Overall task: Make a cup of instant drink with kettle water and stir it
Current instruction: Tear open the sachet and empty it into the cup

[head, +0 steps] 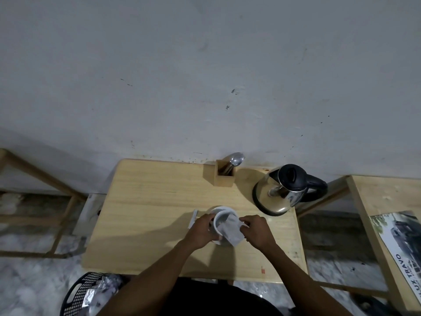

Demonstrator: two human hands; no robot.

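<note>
A pale wooden table (145,224) carries a white cup (222,218) between the two hands, a torn paper strip (193,218) just beyond the left hand (202,230), and, farther off past the right hand (256,231), a steel kettle (280,192) and a wooden holder (222,176).

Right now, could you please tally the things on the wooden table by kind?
Cup: 1
Saucer: 1
Sachet: 1, held over the cup
Torn-off strip: 1
Kettle: 1
Wooden holder: 1
Spoon: 1, standing in the holder
Total: 7
</note>
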